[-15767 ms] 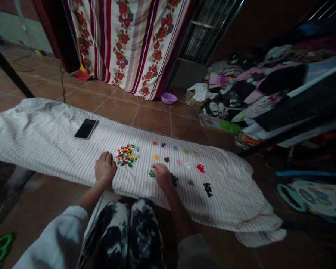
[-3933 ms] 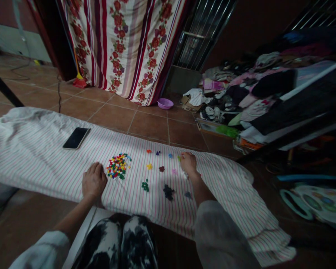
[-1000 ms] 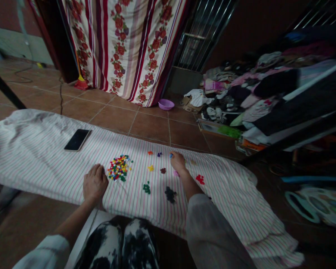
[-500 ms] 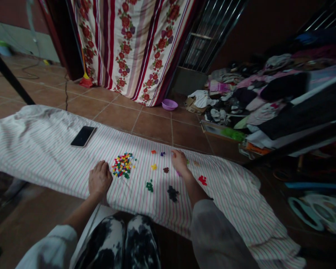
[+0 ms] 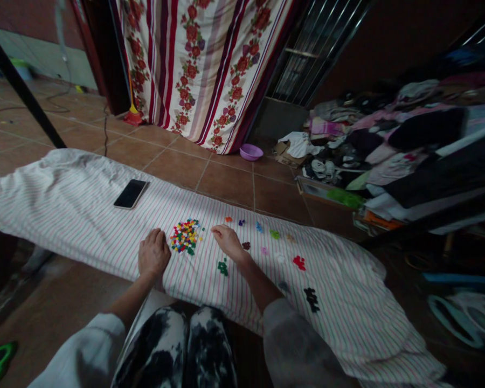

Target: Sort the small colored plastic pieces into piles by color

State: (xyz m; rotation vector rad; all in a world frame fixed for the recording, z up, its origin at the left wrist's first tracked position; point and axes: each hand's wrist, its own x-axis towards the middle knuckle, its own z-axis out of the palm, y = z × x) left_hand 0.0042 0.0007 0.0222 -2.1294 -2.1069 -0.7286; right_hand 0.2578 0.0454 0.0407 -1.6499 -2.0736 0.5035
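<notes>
A pile of small mixed-colour pieces (image 5: 185, 235), too small to name by kind, lies on the striped cloth (image 5: 165, 199). Just left of it my left hand (image 5: 153, 252) rests flat on the cloth, holding nothing visible. My right hand (image 5: 227, 241) is over the cloth right of the pile, fingertips pressed together; whatever they may pinch cannot be made out. Small single-colour groups spread beyond it: orange pieces (image 5: 228, 219), blue pieces (image 5: 259, 227), lime green pieces (image 5: 275, 234), red pieces (image 5: 299, 262), black pieces (image 5: 311, 299) and dark green pieces (image 5: 222, 267). My right hand and forearm hide some cloth.
A phone (image 5: 131, 194) lies on the cloth left of the pile. Beyond the cloth's far edge, a purple basin (image 5: 251, 152) stands on the tiled floor near a floral curtain (image 5: 202, 70). Heaped clothes (image 5: 372, 140) fill the right side.
My right hand has moved left from the far coloured groups toward the mixed pile, uncovering the blue, lime green and pink groups. My left hand stays beside the pile. The view has shifted slightly.
</notes>
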